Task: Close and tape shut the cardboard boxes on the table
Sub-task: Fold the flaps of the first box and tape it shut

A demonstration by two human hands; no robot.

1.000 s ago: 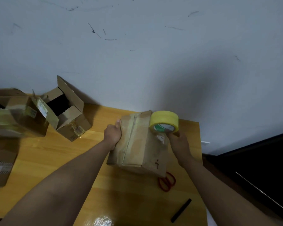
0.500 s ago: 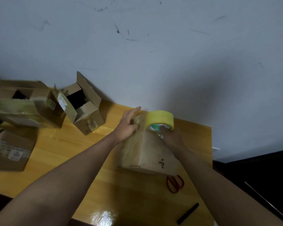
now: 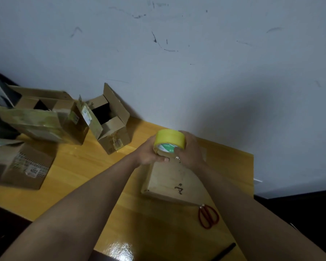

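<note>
Holding the yellow tape roll [image 3: 169, 141] over the closed box [image 3: 172, 180] on the tabletop [image 3: 83, 176], both hands' fingers curled round it, pick the loose end free before pulling.

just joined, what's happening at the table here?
A person is taping boxes. Both hands hold the yellow tape roll over the closed box: the left hand cups it from the side, the right hand grips the other side. Red scissors lie beside that box on the wooden table. An open box stands near the wall, flaps up, not yet taped.
</note>
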